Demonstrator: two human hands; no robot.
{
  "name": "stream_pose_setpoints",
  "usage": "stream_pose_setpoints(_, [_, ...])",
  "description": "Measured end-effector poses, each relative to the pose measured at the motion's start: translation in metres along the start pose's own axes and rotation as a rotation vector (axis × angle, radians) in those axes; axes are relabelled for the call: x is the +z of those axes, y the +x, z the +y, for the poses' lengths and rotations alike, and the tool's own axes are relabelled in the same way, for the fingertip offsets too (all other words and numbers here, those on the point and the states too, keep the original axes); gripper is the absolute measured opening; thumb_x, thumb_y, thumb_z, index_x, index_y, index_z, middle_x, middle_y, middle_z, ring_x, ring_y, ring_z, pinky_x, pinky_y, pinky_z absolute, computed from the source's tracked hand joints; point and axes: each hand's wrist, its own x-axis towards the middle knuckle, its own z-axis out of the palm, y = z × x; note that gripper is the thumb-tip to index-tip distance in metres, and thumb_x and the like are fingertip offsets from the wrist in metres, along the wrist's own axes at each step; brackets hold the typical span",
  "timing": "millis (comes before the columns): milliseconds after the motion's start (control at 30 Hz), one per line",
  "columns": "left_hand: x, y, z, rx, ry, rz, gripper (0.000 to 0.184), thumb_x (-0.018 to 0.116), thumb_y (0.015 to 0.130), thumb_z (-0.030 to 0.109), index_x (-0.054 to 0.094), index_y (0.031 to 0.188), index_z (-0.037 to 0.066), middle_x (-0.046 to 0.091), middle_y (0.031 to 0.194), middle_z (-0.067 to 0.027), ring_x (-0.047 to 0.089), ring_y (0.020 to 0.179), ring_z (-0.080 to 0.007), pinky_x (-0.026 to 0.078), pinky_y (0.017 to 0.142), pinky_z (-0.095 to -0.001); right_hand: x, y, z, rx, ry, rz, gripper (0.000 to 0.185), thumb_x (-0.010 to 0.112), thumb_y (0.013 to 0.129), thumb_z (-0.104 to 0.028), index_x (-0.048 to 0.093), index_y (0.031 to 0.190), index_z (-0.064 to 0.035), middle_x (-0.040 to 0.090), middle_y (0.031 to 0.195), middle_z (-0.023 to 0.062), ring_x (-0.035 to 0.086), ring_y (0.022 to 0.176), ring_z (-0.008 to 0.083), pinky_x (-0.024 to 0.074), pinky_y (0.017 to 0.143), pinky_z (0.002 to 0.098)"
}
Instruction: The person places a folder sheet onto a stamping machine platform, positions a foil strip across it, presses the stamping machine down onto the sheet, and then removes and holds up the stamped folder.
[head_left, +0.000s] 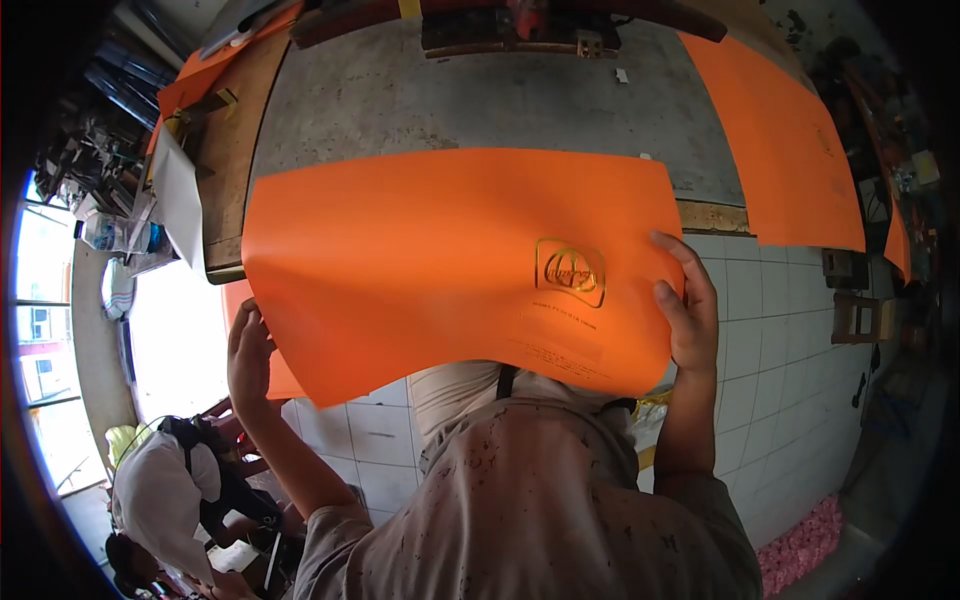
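A large orange sheet (420, 250) with a gold printed emblem (571, 272) and small lines of text spans the space between my two hands. Its surface bows and the near edge curls up in the middle. My left hand (248, 352) grips the left edge, with the fingertips partly hidden by the sheet. At the right edge, my right hand (690, 305) holds the sheet with thumb and a finger on its top face. The sheet's far part overlaps the grey worktable (400, 100).
More orange sheets (785, 150) lie at the table's right. A dark machine part with a red piece (525, 22) spans the far edge. A wooden board (225, 150) adjoins on the left. A person in white (165, 490) is at lower left. Pink material (803, 548) lies lower right.
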Motion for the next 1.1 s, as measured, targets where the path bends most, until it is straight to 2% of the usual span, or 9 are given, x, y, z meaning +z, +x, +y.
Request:
stream_pose_setpoints(67, [0.009, 0.008, -0.004, 0.048, -0.042, 0.005, 0.039, 0.057, 0.106, 0.02, 0.056, 0.14, 0.0, 0.067, 0.123, -0.0054, 0.064, 0.11, -0.0116, 0.049, 0.092, -0.0262, -0.003, 0.003, -0.007, 0.018, -0.059, -0.037, 0.058, 0.074, 0.094, -0.012, 0.051, 0.146, 0.0026, 0.055, 0.145, 0.0135, 0.056, 0.128, 0.0176, 0.0461, 0.105, 0.0294])
stream_pose_setpoints(167, [0.054, 0.001, 0.023, 0.122, -0.066, 0.222, 0.039, 0.06, 0.105, 0.02, 0.057, 0.139, 0.0, 0.067, 0.121, -0.0046, 0.063, 0.112, -0.013, 0.05, 0.093, -0.0275, 0.0, 0.007, -0.016, -0.148, -0.16, -0.049, 0.058, 0.073, 0.093, -0.005, 0.052, 0.147, 0.0025, 0.058, 0.143, 0.0125, 0.053, 0.134, 0.0193, 0.0418, 0.112, 0.0329])
stream_pose_setpoints(300, [0.037, 0.003, 0.04, 0.311, -0.042, 0.155, 0.041, 0.064, 0.103, 0.021, 0.059, 0.138, 0.0, 0.068, 0.125, -0.0065, 0.064, 0.116, -0.0157, 0.05, 0.097, -0.0303, -0.005, 0.019, -0.052, -0.405, -0.253, -0.02, 0.056, 0.073, 0.091, -0.001, 0.056, 0.144, 0.003, 0.061, 0.141, 0.0125, 0.051, 0.137, 0.0209, 0.0382, 0.116, 0.0358])
stream_pose_setpoints(500, [0.036, 0.029, 0.16, 0.751, -0.074, 0.043, 0.038, 0.063, 0.103, 0.017, 0.056, 0.138, 0.001, 0.067, 0.127, -0.0069, 0.063, 0.118, -0.0166, 0.048, 0.101, -0.0308, -0.005, 0.051, -0.149, -0.782, -0.233, 0.164, 0.051, 0.074, 0.091, -0.001, 0.06, 0.139, 0.0039, 0.062, 0.139, 0.0127, 0.055, 0.131, 0.021, 0.0427, 0.112, 0.0348])
stream_pose_setpoints(600, [0.051, 0.038, 0.225, 0.874, -0.119, 0.082, 0.039, 0.062, 0.104, 0.021, 0.054, 0.136, 0.001, 0.066, 0.125, -0.0062, 0.063, 0.115, -0.015, 0.048, 0.098, -0.0307, 0.007, 0.062, -0.209, -0.932, -0.147, 0.142, 0.048, 0.072, 0.092, 0.0, 0.06, 0.138, 0.0045, 0.062, 0.138, 0.0111, 0.058, 0.127, 0.0185, 0.0477, 0.105, 0.0305])
stream_pose_setpoints(700, [0.077, 0.038, 0.287, 0.959, 0.048, 0.188, 0.039, 0.064, 0.104, 0.027, 0.056, 0.132, 0.001, 0.066, 0.121, -0.0065, 0.064, 0.11, -0.0134, 0.049, 0.095, -0.0308, 0.006, 0.081, -0.255, -1.056, -0.147, 0.15, 0.042, 0.072, 0.094, -0.001, 0.064, 0.135, 0.0029, 0.067, 0.129, 0.007, 0.062, 0.115, 0.0123, 0.0502, 0.097, 0.0252])
stream_pose_setpoints(867, [0.078, 0.068, 0.353, 1.056, -0.062, 0.136, 0.041, 0.066, 0.103, 0.033, 0.061, 0.128, 0.001, 0.07, 0.113, -0.004, 0.067, 0.099, -0.0091, 0.052, 0.084, -0.0236, -0.004, 0.106, -0.31, -1.126, -0.183, 0.185, 0.034, 0.073, 0.095, -0.005, 0.071, 0.129, -0.0038, 0.07, 0.106, -0.0013, 0.062, 0.096, 0.0044, 0.0482, 0.09, 0.0209])
stream_pose_setpoints(1000, [0.089, 0.071, 0.383, 1.097, -0.136, 0.081, 0.041, 0.066, 0.103, 0.033, 0.061, 0.132, 0.004, 0.066, 0.11, 0.0036, 0.057, 0.087, -0.0004, 0.043, 0.071, -0.0183, -0.015, 0.122, -0.342, -1.184, -0.269, 0.228, 0.033, 0.073, 0.096, -0.008, 0.072, 0.129, -0.0062, 0.07, 0.097, -0.0045, 0.061, 0.092, 0.0022, 0.0474, 0.086, 0.0193])
stream_pose_setpoints(1100, [0.091, 0.075, 0.399, 1.094, -0.146, 0.072, 0.04, 0.068, 0.102, 0.033, 0.063, 0.131, 0.006, 0.066, 0.108, 0.0052, 0.055, 0.085, 0.0012, 0.041, 0.069, -0.0174, -0.018, 0.123, -0.359, -1.16, -0.343, 0.254, 0.033, 0.07, 0.098, -0.009, 0.07, 0.131, -0.0052, 0.074, 0.117, 0.002, 0.066, 0.108, 0.0079, 0.0496, 0.102, 0.028])
